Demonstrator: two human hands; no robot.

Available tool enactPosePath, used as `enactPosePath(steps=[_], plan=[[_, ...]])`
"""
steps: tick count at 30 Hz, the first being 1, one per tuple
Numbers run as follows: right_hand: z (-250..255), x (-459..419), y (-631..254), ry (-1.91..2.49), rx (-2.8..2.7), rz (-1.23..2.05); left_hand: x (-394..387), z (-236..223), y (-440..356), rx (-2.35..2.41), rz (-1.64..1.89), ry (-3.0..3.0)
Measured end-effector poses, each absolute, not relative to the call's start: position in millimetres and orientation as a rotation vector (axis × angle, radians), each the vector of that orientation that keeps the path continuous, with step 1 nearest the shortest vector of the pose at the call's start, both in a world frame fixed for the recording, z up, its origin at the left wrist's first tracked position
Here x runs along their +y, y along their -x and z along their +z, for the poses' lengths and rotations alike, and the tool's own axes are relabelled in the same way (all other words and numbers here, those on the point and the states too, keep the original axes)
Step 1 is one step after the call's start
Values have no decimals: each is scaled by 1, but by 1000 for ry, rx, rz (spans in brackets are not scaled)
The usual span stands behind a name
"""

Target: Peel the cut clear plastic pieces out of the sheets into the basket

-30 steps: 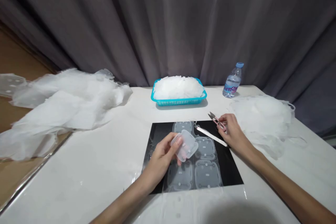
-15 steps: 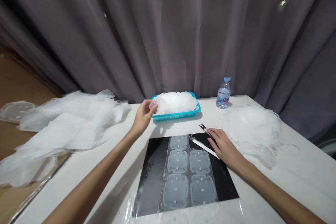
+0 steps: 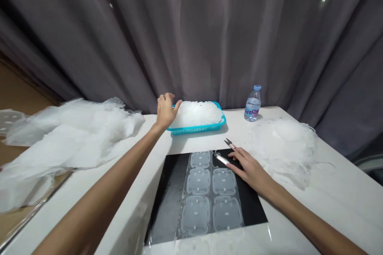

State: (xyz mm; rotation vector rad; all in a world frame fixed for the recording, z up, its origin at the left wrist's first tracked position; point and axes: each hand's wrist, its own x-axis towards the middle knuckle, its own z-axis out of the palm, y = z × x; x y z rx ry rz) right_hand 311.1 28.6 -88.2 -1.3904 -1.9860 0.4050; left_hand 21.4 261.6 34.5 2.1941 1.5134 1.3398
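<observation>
My left hand [image 3: 165,110] reaches out to the left end of a turquoise basket [image 3: 197,128] heaped with clear plastic pieces; its fingers are apart and nothing shows in them. My right hand [image 3: 249,168] lies flat on the right side of a black mat [image 3: 170,199], fingers stretched out over a white knife-like tool [image 3: 222,159]. Small thread snips [image 3: 231,144] lie just beyond its fingertips. A clear plastic sheet [image 3: 209,191] of moulded rounded shapes covers the middle of the mat.
A white table [image 3: 329,207] holds everything. A big pile of clear plastic film [image 3: 60,139] spreads at the left, a smaller heap of plastic scraps [image 3: 284,139] at the right. A water bottle [image 3: 253,104] stands behind. A grey curtain [image 3: 191,32] hangs at the back.
My left hand carried a cut clear plastic piece from over the mat to the basket and let it go there. My right hand flattened onto the mat beside the snips.
</observation>
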Motion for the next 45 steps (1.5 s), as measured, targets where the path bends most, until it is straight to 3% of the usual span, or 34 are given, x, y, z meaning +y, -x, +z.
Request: enactPosePath(steps=[3, 10, 15, 25, 30, 36, 45], plan=[[-83, 25, -315, 1417, -2004, 484, 217, 23, -24, 1429, 1308, -2321], [-66, 16, -324, 1569, -1997, 841, 80, -34, -18, 975, 648, -2600], [-44, 15, -336, 1497, -2094, 1080, 54, -53, -13, 1015, 321, -2694], [-20, 10, -359, 1372, -1748, 1169, 56, -46, -7, 1026, 361, -2671], [-30, 11, -342, 1338, -1638, 1067, 60, -43, -4, 869, 333, -2700], [-48, 2, -311, 1191, -1361, 1348, 48, -53, -5, 980, 313, -2699], [-47, -9, -299, 1103, -1387, 1359, 69, -49, 2, 907, 379, -2588]])
